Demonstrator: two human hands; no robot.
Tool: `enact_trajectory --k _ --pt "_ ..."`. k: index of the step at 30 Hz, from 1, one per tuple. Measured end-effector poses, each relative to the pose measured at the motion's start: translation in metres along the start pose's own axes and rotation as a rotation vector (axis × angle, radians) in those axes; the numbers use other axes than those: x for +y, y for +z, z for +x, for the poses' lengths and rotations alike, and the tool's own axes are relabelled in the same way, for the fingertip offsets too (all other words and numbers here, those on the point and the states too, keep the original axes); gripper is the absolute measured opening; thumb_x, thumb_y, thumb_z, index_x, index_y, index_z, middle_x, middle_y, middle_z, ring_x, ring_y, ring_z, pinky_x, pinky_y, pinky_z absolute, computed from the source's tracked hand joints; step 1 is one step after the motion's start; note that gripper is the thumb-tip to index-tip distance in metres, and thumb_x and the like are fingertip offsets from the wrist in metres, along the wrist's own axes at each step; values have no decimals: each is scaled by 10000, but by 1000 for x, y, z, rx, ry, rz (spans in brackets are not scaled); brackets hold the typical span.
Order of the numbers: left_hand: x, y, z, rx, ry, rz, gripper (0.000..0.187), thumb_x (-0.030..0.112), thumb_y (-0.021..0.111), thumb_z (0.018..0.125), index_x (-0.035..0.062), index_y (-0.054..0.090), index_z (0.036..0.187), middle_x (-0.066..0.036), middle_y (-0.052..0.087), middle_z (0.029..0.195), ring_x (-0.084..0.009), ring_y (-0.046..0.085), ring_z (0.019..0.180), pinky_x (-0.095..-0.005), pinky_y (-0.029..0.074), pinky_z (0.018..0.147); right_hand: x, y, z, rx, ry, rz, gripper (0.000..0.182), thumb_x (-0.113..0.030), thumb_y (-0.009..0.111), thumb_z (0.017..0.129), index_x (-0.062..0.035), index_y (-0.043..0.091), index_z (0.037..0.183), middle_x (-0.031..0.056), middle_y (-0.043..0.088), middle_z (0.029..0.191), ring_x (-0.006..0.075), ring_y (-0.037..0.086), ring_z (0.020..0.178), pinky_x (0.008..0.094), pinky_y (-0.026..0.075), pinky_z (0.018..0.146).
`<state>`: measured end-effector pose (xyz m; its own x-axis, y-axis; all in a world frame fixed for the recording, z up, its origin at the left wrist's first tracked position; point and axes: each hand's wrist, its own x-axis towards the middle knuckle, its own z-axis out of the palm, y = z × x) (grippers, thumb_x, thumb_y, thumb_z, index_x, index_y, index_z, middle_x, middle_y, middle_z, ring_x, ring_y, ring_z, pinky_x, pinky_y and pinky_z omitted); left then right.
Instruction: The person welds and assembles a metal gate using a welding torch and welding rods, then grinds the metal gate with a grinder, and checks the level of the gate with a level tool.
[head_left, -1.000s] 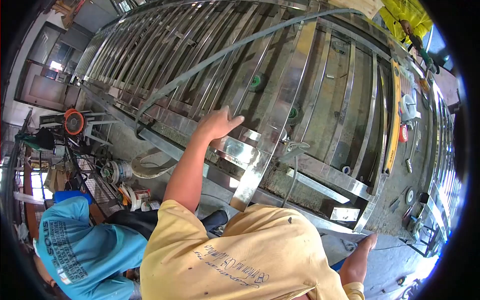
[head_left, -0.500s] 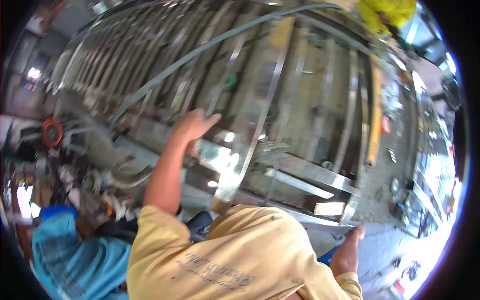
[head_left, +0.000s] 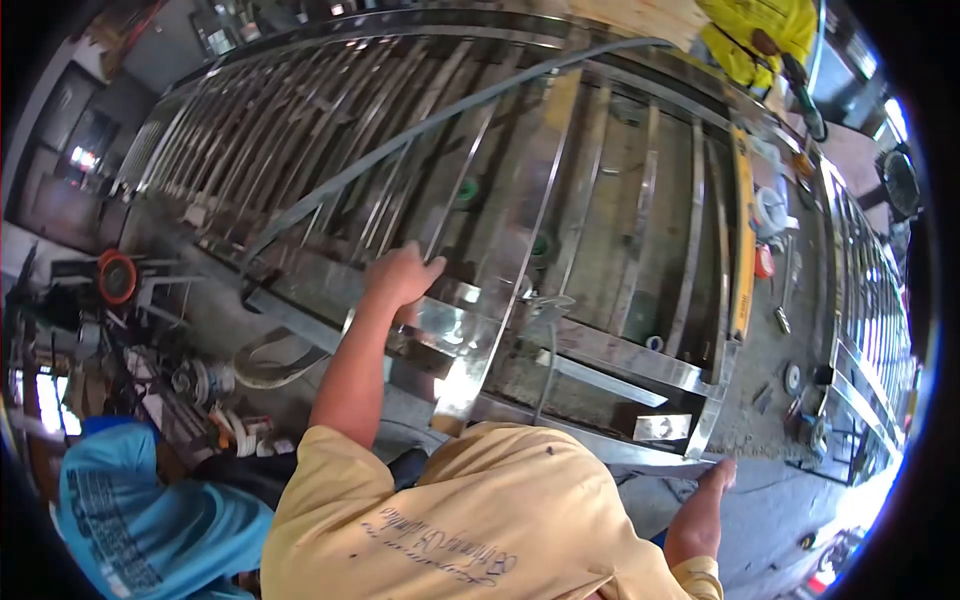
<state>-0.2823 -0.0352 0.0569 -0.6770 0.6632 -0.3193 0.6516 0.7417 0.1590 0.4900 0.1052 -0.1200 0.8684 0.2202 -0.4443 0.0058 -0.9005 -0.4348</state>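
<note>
My left hand (head_left: 402, 278) is closed over the shiny metal rail (head_left: 450, 322) of a large grille-like frame, fingers over the far side and thumb pointing right. Many parallel bars (head_left: 640, 225) of the frame run away from me. A wider polished bar (head_left: 530, 235) crosses the rail just right of this hand. My right hand (head_left: 716, 476) is low at the near right corner of the frame, by its end piece (head_left: 702, 435); its fingers are too small and hidden to read. A clamp-like metal piece (head_left: 548, 308) sits on the rail between my hands.
A long grey strip (head_left: 400, 112) lies diagonally across the bars. A yellow spirit level (head_left: 741, 240) rests along the right side. A person in a blue shirt (head_left: 165, 515) is at lower left, another in yellow (head_left: 755, 40) at the far right. An orange-rimmed round item (head_left: 117, 276) stands left.
The view has steadied and shifted slightly, so the frame appears a little lower. My left hand stays at the rail. The person in yellow shows a dark tool in hand more clearly.
</note>
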Motion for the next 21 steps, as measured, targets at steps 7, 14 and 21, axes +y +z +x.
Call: enact_trajectory --k 7,14,21 --pt "-18 -17 38 -426 83 -243 597 460 778 833 -109 707 1000 -291 726 1047 -362 718 979 -459 525 868 10 2 2 11 -20 203 734 -450 732 823 146 612 1234 246 674 1228 365 684 1014 491 563 858" --pt "-14 -9 35 -323 -11 -253 697 527 706 828 -120 715 1087 -328 698 1160 -410 694 1099 -452 509 953 10 -1 -14 -84 -93 268 667 -432 707 859 131 630 1210 236 688 1209 359 692 990 469 571 840" --pt "-9 -7 32 -274 -47 -236 695 519 685 842 -110 705 1136 -327 681 1216 -418 677 1147 -455 503 979 5 3 -16 7 12 285 600 -388 746 824 111 646 1144 215 709 1093 322 692 933 502 577 780"
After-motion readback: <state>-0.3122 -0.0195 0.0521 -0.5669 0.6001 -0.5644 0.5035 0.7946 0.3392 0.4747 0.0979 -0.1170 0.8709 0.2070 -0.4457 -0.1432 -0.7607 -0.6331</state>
